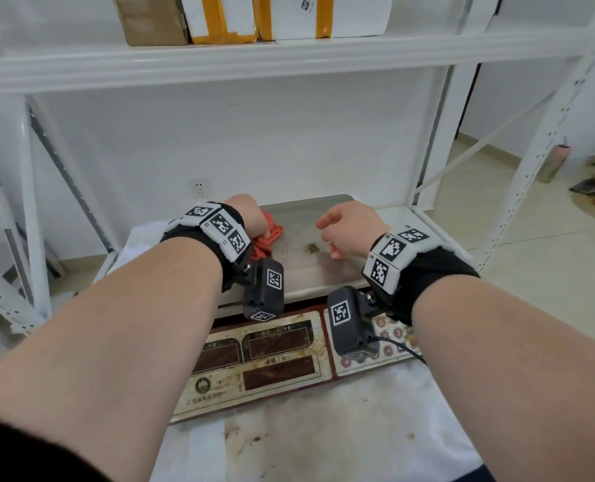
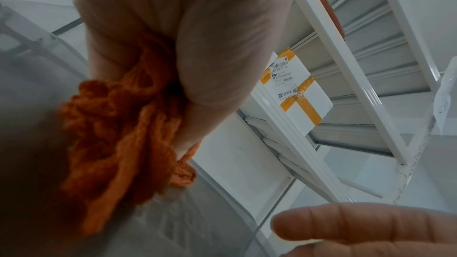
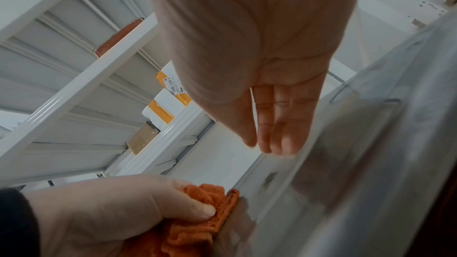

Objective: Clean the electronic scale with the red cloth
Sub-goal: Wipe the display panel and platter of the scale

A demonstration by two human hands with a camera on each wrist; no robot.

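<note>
Gripping the bunched red cloth point(image 1: 266, 238) in our left hand point(image 1: 250, 217), we have it against the left part of the electronic scale point(image 1: 310, 269) platter, on a low shelf point(image 1: 417, 217). Our right hand point(image 1: 349, 226) hovers over the platter's right side, fingers loose, holding nothing. Brown speck point(image 1: 312, 248) sits between our hands.

Taped boxes point(image 1: 254, 15) on shelf point(image 1: 289, 59)

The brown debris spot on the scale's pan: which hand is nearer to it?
Right. The right hand hovers open just beside the debris spot; the left hand grips the red cloth farther off, toward the pan's left edge.
</note>
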